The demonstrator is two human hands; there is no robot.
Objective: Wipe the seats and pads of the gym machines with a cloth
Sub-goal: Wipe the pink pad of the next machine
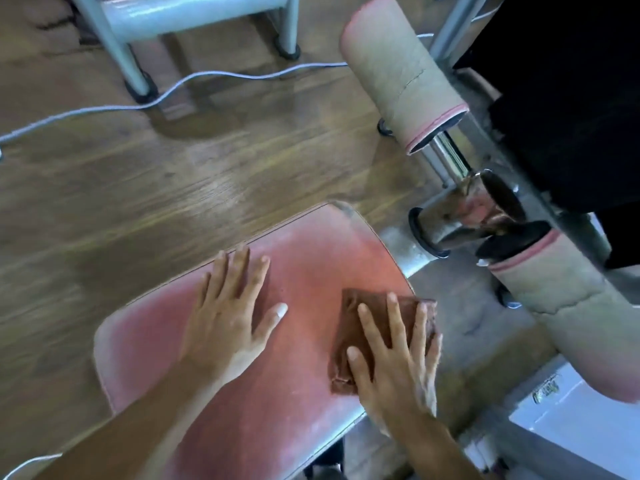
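Note:
A worn red seat pad (311, 258) fills the lower middle of the head view. My left hand (228, 317) lies flat on its left part, fingers straight and spread. A folded brown cloth (374, 306) lies on the seat's right edge. My right hand (394, 362) presses down on that cloth with straight, spread fingers. Two tan foam roller pads with pink ends belong to the same machine: one (394, 67) at the upper right, the other (568, 317) at the right.
A chrome bar and hub (464, 209) join the rollers just past the seat. A black pad (568, 81) fills the top right corner. On the wooden floor (173, 168) lie a white cable (194, 79) and a pale metal frame (194, 15).

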